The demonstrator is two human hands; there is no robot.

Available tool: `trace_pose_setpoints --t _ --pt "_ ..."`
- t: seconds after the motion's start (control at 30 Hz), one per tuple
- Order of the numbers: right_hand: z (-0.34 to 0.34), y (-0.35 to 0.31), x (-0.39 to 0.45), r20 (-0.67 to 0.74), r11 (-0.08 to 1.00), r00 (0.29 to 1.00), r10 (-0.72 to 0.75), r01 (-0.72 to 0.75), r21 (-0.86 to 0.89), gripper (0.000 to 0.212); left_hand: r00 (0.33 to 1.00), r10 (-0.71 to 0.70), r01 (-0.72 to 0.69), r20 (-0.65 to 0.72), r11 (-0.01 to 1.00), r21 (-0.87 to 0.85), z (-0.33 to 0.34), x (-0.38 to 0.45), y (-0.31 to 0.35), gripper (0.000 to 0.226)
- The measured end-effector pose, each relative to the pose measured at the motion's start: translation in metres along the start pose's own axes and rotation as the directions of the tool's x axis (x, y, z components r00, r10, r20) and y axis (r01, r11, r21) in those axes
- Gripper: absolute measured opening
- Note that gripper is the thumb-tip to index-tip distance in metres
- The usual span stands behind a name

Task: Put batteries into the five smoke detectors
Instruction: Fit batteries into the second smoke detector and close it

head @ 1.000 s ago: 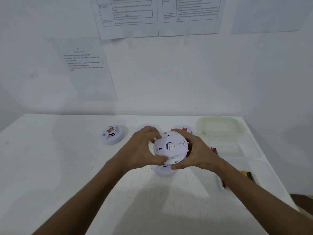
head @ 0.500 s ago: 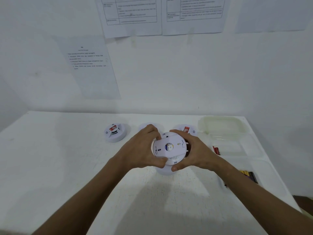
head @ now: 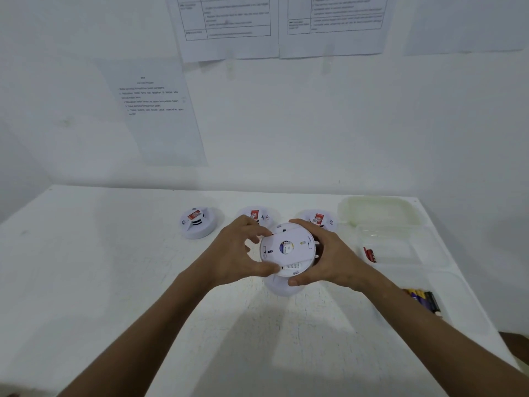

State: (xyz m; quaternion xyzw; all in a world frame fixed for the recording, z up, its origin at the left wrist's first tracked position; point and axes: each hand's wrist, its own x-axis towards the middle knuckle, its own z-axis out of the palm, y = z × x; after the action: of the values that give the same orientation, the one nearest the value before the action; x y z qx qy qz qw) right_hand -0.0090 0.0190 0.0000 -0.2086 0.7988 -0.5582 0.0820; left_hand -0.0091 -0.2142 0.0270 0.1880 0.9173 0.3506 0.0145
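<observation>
Both hands hold a round white smoke detector [head: 287, 249] above the table, its back side with a blue label facing me. My left hand [head: 237, 253] grips its left rim, thumb at the lower edge. My right hand [head: 323, 256] grips the right rim with curled fingers. Directly below lies another white detector [head: 282, 287], mostly hidden. Three more detectors with red labels stand in a row behind: left [head: 197, 223], middle [head: 259, 215], right [head: 319, 219]. Batteries [head: 422, 300] lie in a clear tray at the right.
A clear plastic container [head: 400, 245] with a lid [head: 378, 210] behind it sits along the table's right edge, holding a small red item [head: 369, 253]. The white table [head: 114, 282] meets a wall with taped paper sheets [head: 160, 110].
The held detector's near edge has tipped slightly and my left fingers have loosened and shifted on its rim. The camera view has drifted a little downward and left.
</observation>
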Motion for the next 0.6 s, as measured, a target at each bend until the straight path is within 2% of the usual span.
trace_pose_setpoints --t 0.2,0.6 --pt "0.008 0.001 0.005 0.028 1.000 1.000 0.006 -0.005 -0.025 0.090 0.993 0.112 -0.115 0.028 0.966 0.232 -0.006 -0.003 0.009 0.067" --pt "0.015 0.004 0.014 0.062 1.000 0.998 0.021 -0.020 -0.014 0.093 0.979 0.193 -0.179 -0.060 0.966 0.189 -0.010 -0.010 0.006 0.056"
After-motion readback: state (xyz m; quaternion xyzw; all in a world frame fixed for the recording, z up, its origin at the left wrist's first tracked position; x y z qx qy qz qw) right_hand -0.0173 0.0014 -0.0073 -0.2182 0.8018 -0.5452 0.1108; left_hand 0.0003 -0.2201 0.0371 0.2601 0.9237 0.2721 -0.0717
